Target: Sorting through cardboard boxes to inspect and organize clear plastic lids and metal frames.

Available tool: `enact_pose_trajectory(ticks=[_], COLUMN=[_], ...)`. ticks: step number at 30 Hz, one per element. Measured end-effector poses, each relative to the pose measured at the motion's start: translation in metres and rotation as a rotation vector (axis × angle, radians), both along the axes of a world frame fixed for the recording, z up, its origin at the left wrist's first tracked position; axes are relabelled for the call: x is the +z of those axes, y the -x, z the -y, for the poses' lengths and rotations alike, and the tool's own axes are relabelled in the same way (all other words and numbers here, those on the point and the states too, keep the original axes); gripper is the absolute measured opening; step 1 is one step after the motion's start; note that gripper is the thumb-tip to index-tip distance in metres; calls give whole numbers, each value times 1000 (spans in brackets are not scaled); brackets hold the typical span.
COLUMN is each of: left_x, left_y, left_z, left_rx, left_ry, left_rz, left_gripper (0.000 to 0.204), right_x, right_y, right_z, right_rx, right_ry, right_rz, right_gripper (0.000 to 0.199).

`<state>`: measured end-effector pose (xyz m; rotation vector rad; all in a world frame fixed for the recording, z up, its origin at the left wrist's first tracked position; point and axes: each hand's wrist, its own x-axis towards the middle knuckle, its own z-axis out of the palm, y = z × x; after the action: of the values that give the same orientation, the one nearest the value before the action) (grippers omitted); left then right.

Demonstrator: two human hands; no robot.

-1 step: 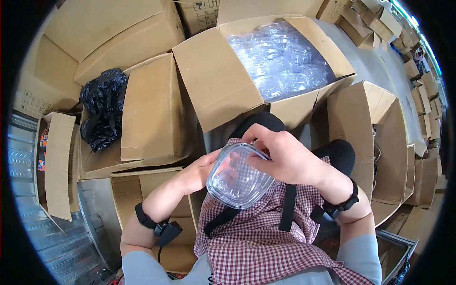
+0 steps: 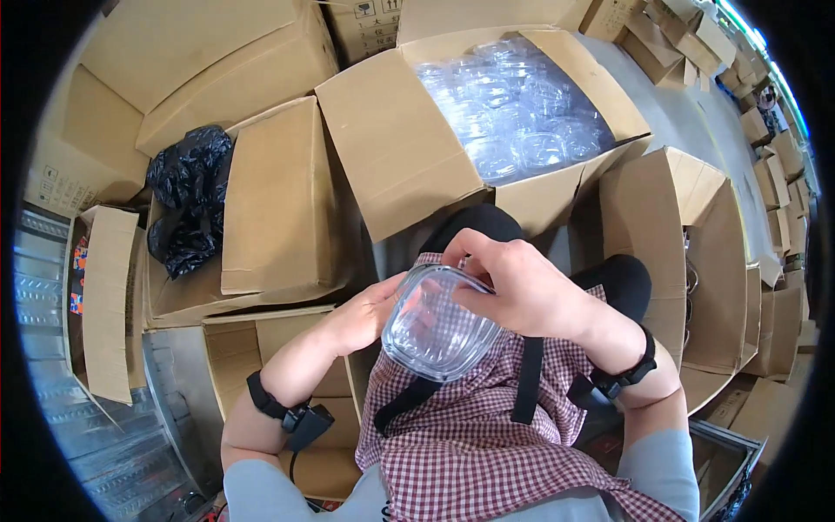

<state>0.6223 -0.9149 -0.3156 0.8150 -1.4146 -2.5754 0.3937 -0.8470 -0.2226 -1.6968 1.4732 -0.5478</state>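
Observation:
A clear plastic container (image 2: 435,352) with rounded corners is held tilted above my lap, in front of a red-and-white checked apron (image 2: 487,452). My left hand (image 2: 361,320) grips its left side, with some fingers hidden behind the see-through wall. On the far right rim, my right hand (image 2: 522,287) is closed, its thumb reaching over the edge and its forefinger bent. Whether a lid or a second piece is with the container, I cannot make out.
Beyond my knees stands an open carton (image 2: 400,157) full of clear plastic containers (image 2: 522,113). A carton with a black plastic bag (image 2: 187,196) is at the left. Another open carton (image 2: 644,226) stands at the right, and a small one (image 2: 235,357) is beside my left arm.
The container has shifted very slightly to the right. Both hands keep their hold and almost the same place.

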Motion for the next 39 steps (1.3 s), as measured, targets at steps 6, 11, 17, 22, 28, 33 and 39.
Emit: enact_pose_trajectory(ticks=[6,11,17,22,28,33,39], left_x=[-6,-1,-3,-1,6,23,-18], left_y=[1,4,4,1,-3,-18,-136], left_z=[1,5,9,20,17,-25,-56], left_rx=[4,-35,-88,-186,-42,36,365], left_ry=[60,85,130,111,-47,570,7], left_rz=[-49,-64,-52,-30,-16,204,182], left_gripper=[48,47,54,65,68,80,76], right_x=[-19,-29,-31,-27,-45,-45,-38], right_y=[-11,-14,-6,-8,-14,-30,-28], right_z=[-8,-11,-5,2,-6,-14,-20], right_rx=[-118,-174,-55,24,-108,-77,-191], right_ry=[195,337,253,36,106,157,46], right_rz=[-113,-155,13,-31,113,151,370], right_gripper=[24,24,21,25,50,63,64])
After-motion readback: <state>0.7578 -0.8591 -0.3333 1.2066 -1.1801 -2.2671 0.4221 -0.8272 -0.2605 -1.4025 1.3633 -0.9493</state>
